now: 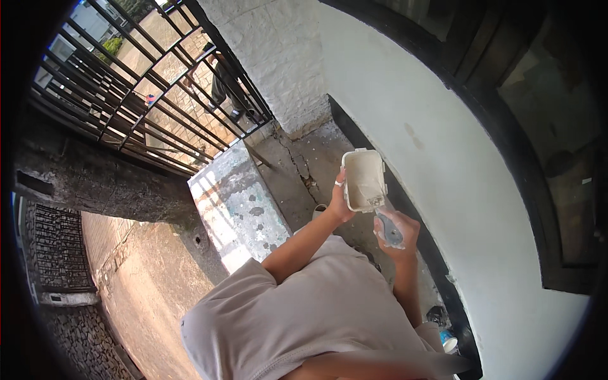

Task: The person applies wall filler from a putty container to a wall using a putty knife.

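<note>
My left hand point(342, 201), with a ring on one finger, is wrapped round the side of a cream rectangular plastic tub point(363, 166). The tub's open top faces me, and pale residue coats its inside. In my right hand point(407, 232) is a putty knife point(389, 229) with a grey handle, the fingers closed round it. Its blade reaches over the near edge into the tub. Whitish smears mark the right fingers. How much filler lies in the tub I cannot tell.
On my right runs a pale painted wall point(418, 126) with a dark skirting band and a dark window frame point(506, 120). A paint-spotted bench point(247, 202) stands at left, before a barred metal gate point(171, 88). Beyond it is a person point(225, 85). A blue-and-white container point(448, 342) sits low right.
</note>
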`<action>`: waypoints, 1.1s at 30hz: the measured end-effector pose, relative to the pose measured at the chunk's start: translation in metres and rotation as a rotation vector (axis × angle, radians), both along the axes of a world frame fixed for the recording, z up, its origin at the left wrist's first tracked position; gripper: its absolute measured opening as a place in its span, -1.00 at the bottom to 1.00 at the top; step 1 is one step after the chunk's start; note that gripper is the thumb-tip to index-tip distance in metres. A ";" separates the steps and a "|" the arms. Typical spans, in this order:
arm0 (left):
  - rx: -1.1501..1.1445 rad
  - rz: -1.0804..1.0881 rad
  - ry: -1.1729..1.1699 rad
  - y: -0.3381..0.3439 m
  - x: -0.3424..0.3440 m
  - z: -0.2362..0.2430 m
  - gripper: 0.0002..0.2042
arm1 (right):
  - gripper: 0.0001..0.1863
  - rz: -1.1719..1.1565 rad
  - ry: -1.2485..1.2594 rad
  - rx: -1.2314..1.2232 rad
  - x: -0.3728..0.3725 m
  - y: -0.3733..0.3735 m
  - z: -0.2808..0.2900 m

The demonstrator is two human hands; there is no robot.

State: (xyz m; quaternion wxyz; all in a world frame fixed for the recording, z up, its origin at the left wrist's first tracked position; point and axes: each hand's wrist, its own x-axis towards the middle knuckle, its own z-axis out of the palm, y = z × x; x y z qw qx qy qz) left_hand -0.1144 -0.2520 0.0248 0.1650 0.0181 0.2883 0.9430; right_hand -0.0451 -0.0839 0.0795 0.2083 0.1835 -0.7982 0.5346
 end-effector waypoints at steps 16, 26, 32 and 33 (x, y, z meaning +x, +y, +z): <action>0.085 -0.138 -0.045 0.024 -0.025 -0.011 -0.24 | -0.73 -0.037 -0.092 0.084 0.015 0.022 -0.006; 0.047 -0.169 -0.041 0.023 -0.020 -0.025 -0.19 | -0.69 -0.228 0.030 0.017 0.012 0.005 -0.022; 0.005 -0.093 -0.179 0.021 -0.011 -0.039 -0.19 | -0.70 -0.066 -0.115 0.002 0.019 0.023 -0.016; -0.002 -0.081 -0.189 0.025 -0.006 -0.043 -0.19 | -0.71 -0.082 -0.104 0.011 0.020 0.027 -0.015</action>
